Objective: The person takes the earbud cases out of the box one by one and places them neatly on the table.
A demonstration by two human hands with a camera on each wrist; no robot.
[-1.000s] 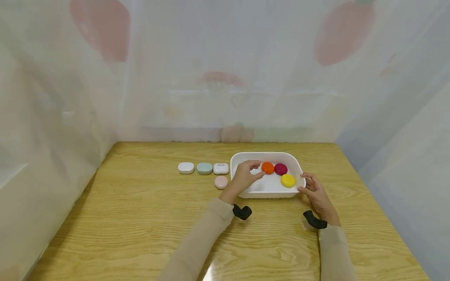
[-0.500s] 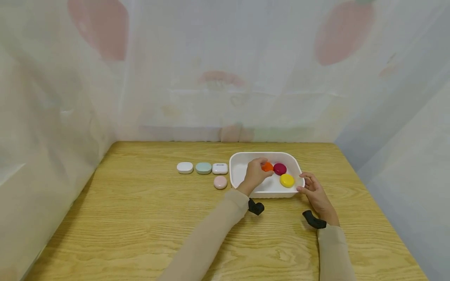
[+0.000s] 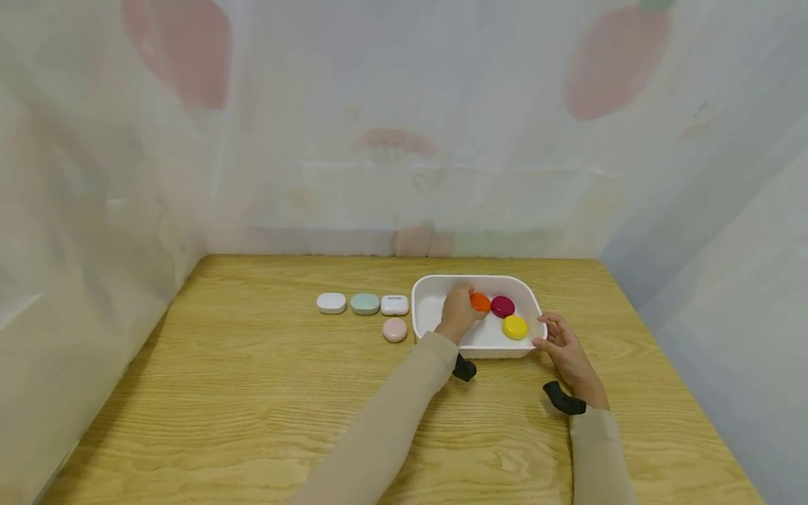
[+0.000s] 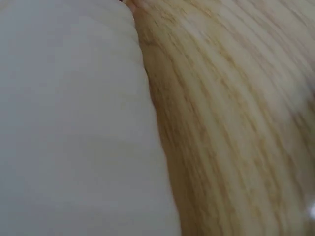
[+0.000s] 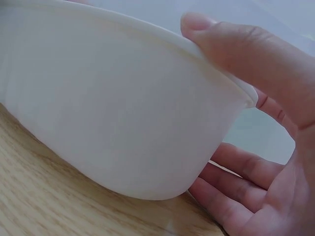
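A pale curtain (image 3: 404,168) with faded red shapes is hanging behind the wood-grained desk (image 3: 252,393). On the desk, right of the middle, a white tray (image 3: 499,353) is standing upright. The right grip (image 3: 571,361) is holding the tray's right end, its thumb lying over the rim and its fingers curling outside the wall (the right wrist view is showing this plainly). The left grip (image 3: 459,314) is lying inside the tray, apparently pinching the orange disc (image 3: 481,302) between thumb and fingers; whether the disc is touching the tray floor, I cannot tell.

Outside, left of the tray, a white oblong case (image 3: 331,303), a pale green case (image 3: 365,304) and a glossy white case (image 3: 394,306) are lying in a row, the glossy one just beside the tray. Among the smaller round pieces, a pink disc (image 3: 395,330) is sitting in front of that case, while a yellow disc (image 3: 515,327) and a magenta disc (image 3: 503,306) are resting inside the tray.

The work is looking partway along: two discs are lying free in the tray, the orange one is not yet released, and four pieces are waiting outside, untouched.
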